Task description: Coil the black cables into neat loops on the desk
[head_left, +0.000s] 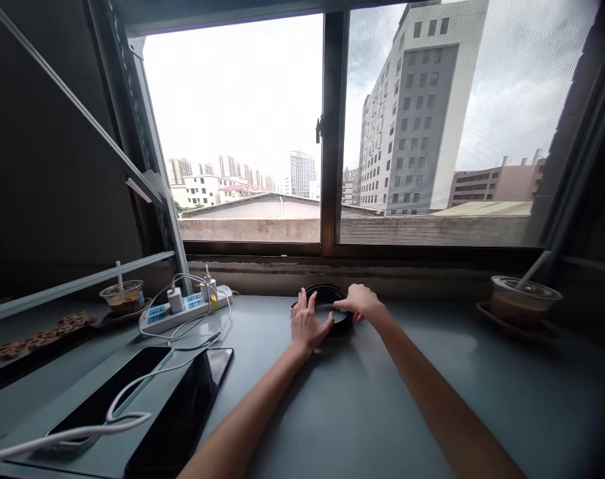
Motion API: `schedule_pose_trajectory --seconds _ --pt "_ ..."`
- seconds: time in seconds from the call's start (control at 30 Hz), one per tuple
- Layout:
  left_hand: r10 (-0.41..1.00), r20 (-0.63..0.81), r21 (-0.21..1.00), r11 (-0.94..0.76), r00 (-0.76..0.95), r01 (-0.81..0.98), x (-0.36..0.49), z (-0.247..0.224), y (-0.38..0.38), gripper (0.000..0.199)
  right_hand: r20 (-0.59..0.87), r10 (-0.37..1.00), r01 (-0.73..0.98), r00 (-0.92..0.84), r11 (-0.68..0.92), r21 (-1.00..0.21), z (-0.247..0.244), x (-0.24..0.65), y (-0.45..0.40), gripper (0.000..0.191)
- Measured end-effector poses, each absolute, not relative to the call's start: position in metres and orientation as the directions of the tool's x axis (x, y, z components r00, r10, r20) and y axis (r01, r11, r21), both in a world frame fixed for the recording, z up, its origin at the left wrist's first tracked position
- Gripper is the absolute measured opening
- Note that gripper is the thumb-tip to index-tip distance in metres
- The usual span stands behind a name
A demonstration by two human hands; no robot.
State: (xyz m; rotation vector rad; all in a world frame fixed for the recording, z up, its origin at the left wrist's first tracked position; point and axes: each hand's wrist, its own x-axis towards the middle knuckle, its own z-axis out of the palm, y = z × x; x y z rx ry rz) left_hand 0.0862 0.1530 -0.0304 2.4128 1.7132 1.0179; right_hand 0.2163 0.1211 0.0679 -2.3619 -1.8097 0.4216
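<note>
A black ring-shaped object (326, 291) with an open middle stands near the window wall; its exact kind is hard to make out. Against its left side is my left hand (307, 326), fingers spread upward and thumb stretched out to the right. My right hand (363, 301) bends around the ring's right side, with the thumb at the opening and fingertips partly hidden behind the rim. Both forearms reach forward across the grey tabletop (372, 399).
On the left lie two dark-screened devices, a tablet (182, 412) and a phone-like slab (117, 392). A white power strip (190, 309) trails white cables (132, 386). Lidded cups with straws stand at left (122, 299) and right (524, 303). A metal frame (157, 153) rises by the window.
</note>
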Motion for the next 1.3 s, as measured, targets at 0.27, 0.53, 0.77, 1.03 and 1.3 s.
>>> schedule_pose_trajectory --seconds 0.27,0.53,0.77,1.03,1.3 --pt "0.912 0.32 0.289 -0.35 0.255 0.891 0.083 -0.012 0.161 0.084 -0.356 0.911 0.87 0.207 -0.338 -0.359 0.078 0.237 0.118 0.022" --pt "0.88 0.436 0.358 -0.363 0.189 0.86 0.075 -0.009 0.163 0.051 -0.412 0.889 0.837 0.199 -0.373 -0.401 0.067 0.236 0.125 0.029" --pt "0.871 0.459 0.433 -0.39 0.173 0.812 0.056 -0.016 0.167 0.04 -0.336 0.893 0.814 0.298 -0.422 -0.399 0.064 0.23 0.122 0.046" --pt "0.885 0.466 0.466 -0.259 0.015 0.846 0.035 -0.023 0.181 0.038 -0.183 0.882 0.787 0.434 -0.471 -0.398 0.053 0.262 0.128 0.053" --pt "0.942 0.334 0.346 -0.141 0.019 0.928 0.019 -0.034 0.195 0.03 0.058 0.819 0.801 0.571 -0.54 -0.258 -0.023 0.295 0.134 0.025"
